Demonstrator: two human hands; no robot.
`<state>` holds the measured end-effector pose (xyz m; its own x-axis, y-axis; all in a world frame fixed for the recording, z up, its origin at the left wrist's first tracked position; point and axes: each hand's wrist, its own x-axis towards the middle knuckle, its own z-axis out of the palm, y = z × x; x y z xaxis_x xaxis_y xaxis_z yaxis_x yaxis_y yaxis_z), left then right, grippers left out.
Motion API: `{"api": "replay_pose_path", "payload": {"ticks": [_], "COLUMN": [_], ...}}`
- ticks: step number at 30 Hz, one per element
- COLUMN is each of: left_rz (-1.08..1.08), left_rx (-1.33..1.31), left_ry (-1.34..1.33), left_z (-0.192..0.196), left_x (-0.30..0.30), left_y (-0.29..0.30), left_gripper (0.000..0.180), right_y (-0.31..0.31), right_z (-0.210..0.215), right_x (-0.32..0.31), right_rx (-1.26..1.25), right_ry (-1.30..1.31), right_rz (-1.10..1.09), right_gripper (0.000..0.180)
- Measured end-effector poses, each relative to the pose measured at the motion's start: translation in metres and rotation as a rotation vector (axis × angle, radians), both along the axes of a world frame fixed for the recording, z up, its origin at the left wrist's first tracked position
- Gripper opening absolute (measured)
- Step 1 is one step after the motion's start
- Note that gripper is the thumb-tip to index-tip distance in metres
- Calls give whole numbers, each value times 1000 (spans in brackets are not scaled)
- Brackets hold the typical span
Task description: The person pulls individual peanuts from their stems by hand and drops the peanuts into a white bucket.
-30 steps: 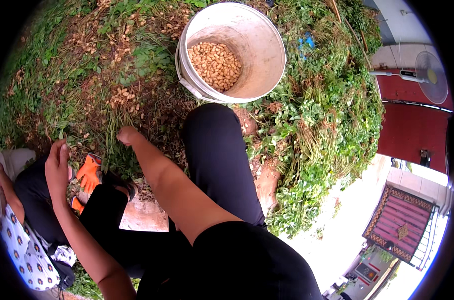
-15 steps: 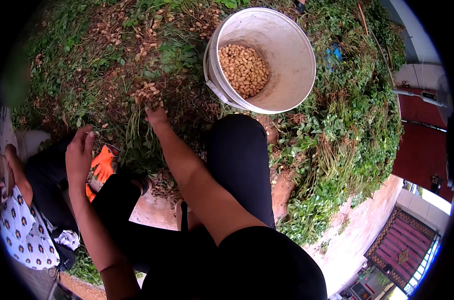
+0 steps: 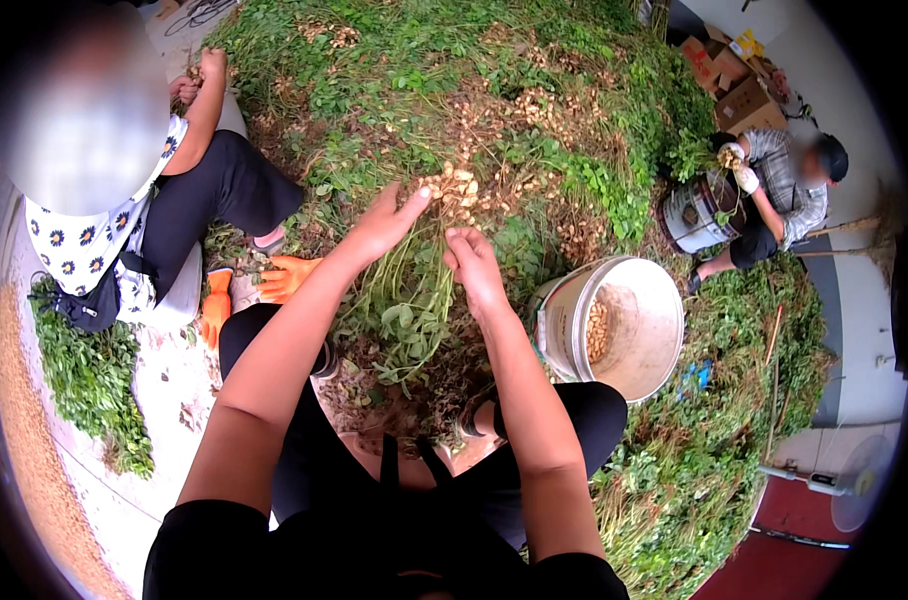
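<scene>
My left hand (image 3: 386, 222) and my right hand (image 3: 471, 258) hold up a peanut plant (image 3: 414, 300) between them. Its cluster of pale peanut pods (image 3: 462, 188) sits at the top by my fingertips, and its green stems and leaves hang down toward my lap. A white bucket (image 3: 646, 290) partly filled with picked peanuts (image 3: 596, 330) stands just to the right of my right forearm. Behind the plant rises a big heap of uprooted peanut plants (image 3: 494, 90).
A person in a flowered shirt (image 3: 94, 230) sits at my left, with orange gloves (image 3: 274, 285) on the ground beside them. Another person (image 3: 774, 190) sits at the far right by a dark bucket (image 3: 689, 210). Stripped green plants (image 3: 714, 470) lie at the right and a pile (image 3: 89, 380) at the left.
My head has lifted, so the heap and both other people came into view. Both hands rose from the ground and now hold a peanut plant up; the white bucket shifted to the right.
</scene>
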<state>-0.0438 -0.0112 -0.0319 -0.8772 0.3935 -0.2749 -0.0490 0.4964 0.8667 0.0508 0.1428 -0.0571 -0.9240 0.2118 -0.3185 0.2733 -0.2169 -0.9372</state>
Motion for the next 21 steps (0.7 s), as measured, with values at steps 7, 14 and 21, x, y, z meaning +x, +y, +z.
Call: {"api": "replay_pose_path", "payload": {"ticks": [7,14,21], "left_rz": [50,367,347], "left_rx": [610,897,689], "left_ry": [-64,-534,-614], "left_z": [-11,34,21], "left_x": [0,2,19], "left_y": [-7,-9,14], "left_gripper": [63,30,54], "right_y": [-24,35,2], "right_z": [77,22,37], "right_x": [16,15,28], "right_rx": [742,370,-460], "right_ry": [263,183,-23], "right_rz": [398,108,337], "right_gripper": [19,81,104]}}
